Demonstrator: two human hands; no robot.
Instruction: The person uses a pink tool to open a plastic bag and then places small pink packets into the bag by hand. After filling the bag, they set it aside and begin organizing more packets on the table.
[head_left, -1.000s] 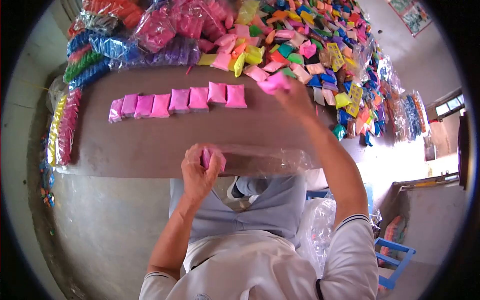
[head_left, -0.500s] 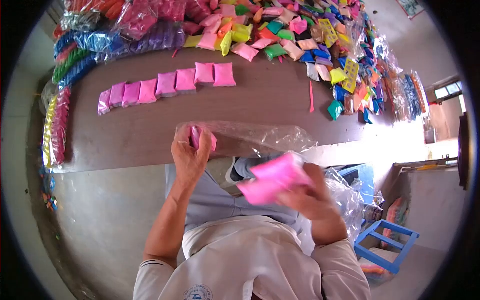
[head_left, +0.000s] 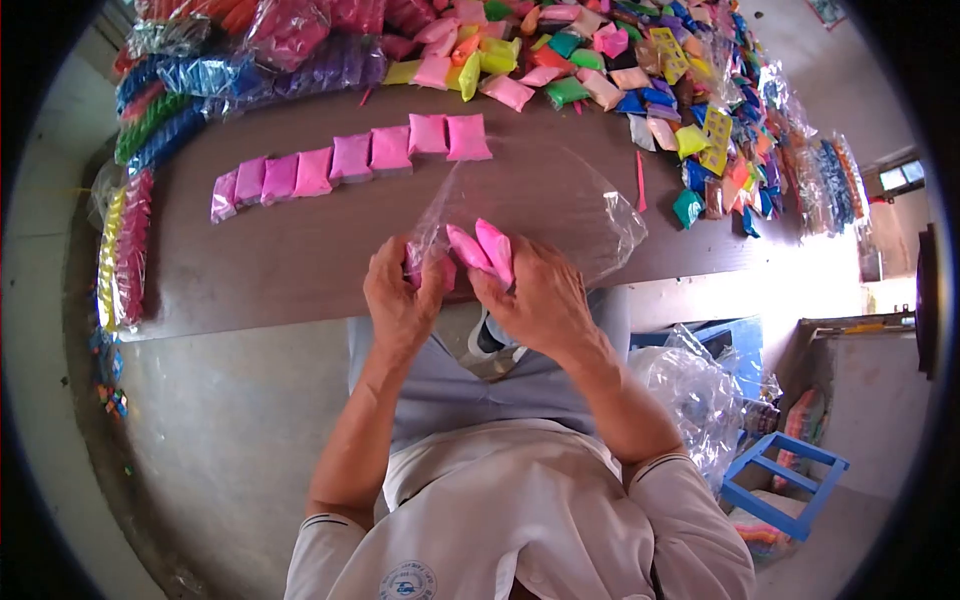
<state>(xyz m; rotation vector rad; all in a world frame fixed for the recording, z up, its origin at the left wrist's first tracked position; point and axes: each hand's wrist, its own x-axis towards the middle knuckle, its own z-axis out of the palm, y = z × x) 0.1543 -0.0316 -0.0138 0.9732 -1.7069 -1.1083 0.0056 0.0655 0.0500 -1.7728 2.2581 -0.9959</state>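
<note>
Head camera, looking down over a person's white shirt at both bare hands, which meet at the near edge of a brown table (head_left: 300,265).

The left hand (head_left: 400,295) is closed on the near rim of a clear plastic bag (head_left: 570,205). Its fingers pinch the film, which seems to keep the mouth lifted and open. A bit of pink shows under those fingers (too hidden to say what it is).

The right hand (head_left: 545,300) is curled shut around two pink packets (head_left: 482,250). They are held side by side and upright, with their far ends poking up at the bag's mouth. The rest of the bag lies slack on the table, stretching away to the far right.

Farther off, left of centre, a row of pink packets (head_left: 350,158) lies edge to edge in a neat line, likely laid out that way so each is easy to pick up. Beyond it, along the far edge and down the right side, spreads a heap of mixed-colour packets (head_left: 600,70). To the far left sit bundled bags (head_left: 200,85) of sorted colours.

Near right, beside the person's lap, are loose clear plastic (head_left: 690,390) and a blue stool (head_left: 785,480).
</note>
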